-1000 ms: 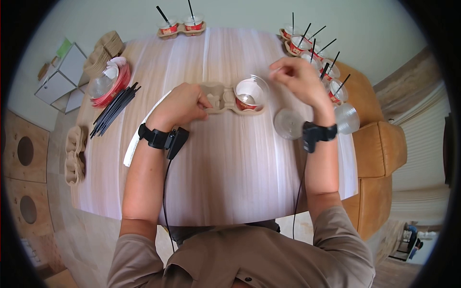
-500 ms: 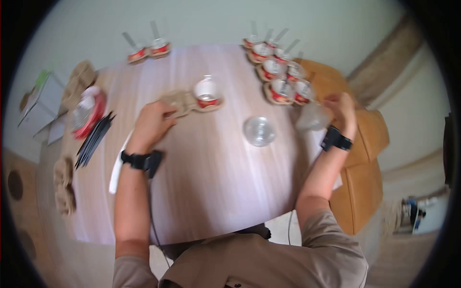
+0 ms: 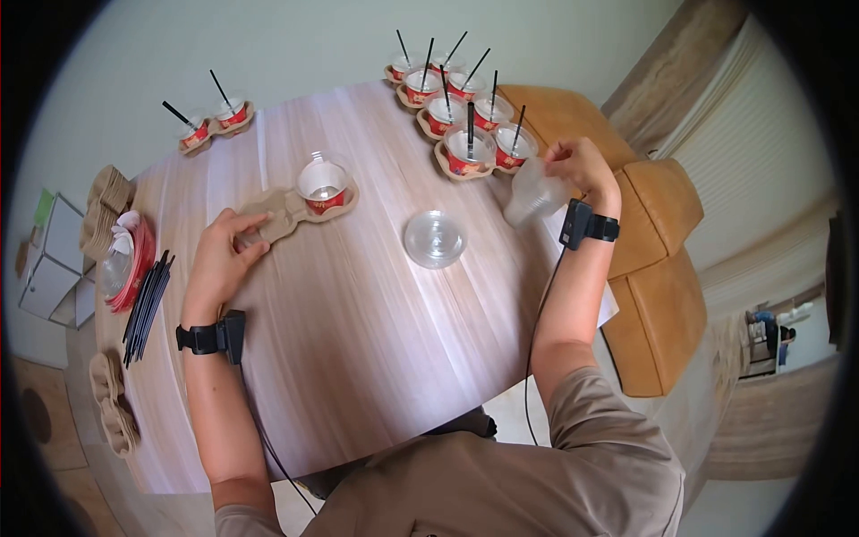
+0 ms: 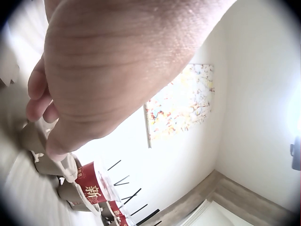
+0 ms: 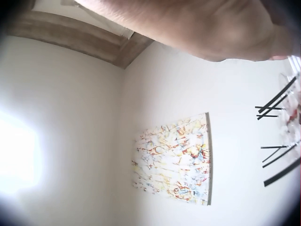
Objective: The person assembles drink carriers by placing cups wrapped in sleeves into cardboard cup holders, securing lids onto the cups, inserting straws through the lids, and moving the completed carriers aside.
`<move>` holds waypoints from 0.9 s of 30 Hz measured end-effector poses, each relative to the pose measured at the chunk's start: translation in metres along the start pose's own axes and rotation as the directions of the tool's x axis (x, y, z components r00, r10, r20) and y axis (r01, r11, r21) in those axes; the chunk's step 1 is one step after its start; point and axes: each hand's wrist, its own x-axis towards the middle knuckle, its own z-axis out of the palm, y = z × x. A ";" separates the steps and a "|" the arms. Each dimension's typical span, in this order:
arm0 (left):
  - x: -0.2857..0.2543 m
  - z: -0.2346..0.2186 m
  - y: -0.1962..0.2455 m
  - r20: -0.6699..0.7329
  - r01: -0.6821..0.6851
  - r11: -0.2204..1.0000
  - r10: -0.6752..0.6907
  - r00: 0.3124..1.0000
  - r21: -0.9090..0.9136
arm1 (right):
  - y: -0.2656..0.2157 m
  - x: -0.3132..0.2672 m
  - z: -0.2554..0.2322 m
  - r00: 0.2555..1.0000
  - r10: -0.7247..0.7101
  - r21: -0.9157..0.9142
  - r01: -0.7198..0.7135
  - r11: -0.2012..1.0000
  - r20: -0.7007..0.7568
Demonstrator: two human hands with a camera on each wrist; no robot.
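Observation:
In the head view, my left hand (image 3: 222,255) grips the left end of a two-hollow cardboard carrier (image 3: 284,213), thumb on its near side. The carrier's right hollow holds an upright red-and-white cup (image 3: 323,183) with a clear rim. My left hand (image 4: 108,70) fills the top of the left wrist view, its thumb against the carrier rim (image 4: 69,168). On the right, my right hand (image 3: 583,172) pinches the top of a tilted stack of clear plastic pieces (image 3: 535,192). A round clear lid (image 3: 435,239) lies between the hands.
Lidded cups with black straws (image 3: 470,150) stand in carriers at the back right, and two more (image 3: 231,112) at the back left. Black straws (image 3: 148,309), red items (image 3: 141,264) and stacked carriers (image 3: 107,210) lie along the left side. An orange seat (image 3: 658,295) adjoins the right edge.
My right hand has moved from beside the carrier's cup out to the clear stack and now pinches it. The left hand stays at the carrier. The head view has turned right.

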 end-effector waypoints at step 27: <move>-0.020 -0.056 -0.035 0.039 0.399 0.787 -0.470 0.882 0.469 | -0.140 -0.051 0.019 0.924 -0.358 0.256 0.382 0.888 -0.137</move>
